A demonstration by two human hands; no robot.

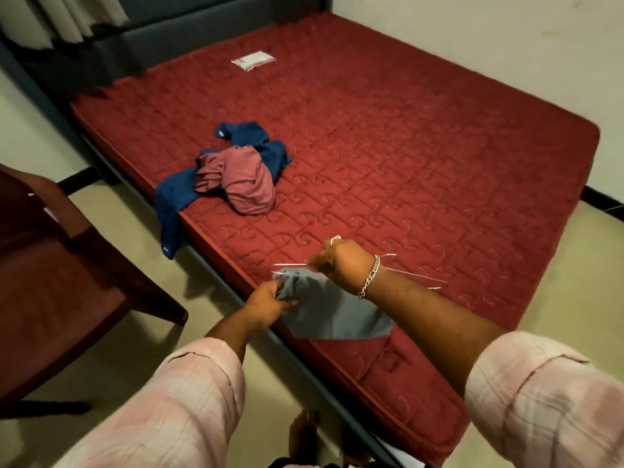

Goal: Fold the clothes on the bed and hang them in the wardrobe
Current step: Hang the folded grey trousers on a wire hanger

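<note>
R hand (341, 258) is fisted round a thin wire hanger (418, 276), fingers curled tight on it, held just above the bed's near edge. L hand (270, 300) grips a bunched end of a grey cloth (334, 315) w/ fingers closed round the fabric; the rest of the cloth hangs down over the near edge of the bed (405, 130), under the hanger. Further along the bed's left edge lies a crumpled pink garment (244, 182) on top of a blue garment (260, 143) (one blue leg droops over the side toward the floor). A small white packet (253, 60) sits near the far edge. Dark wood chair (50, 265) stands on the floor, left of the bed.
</note>
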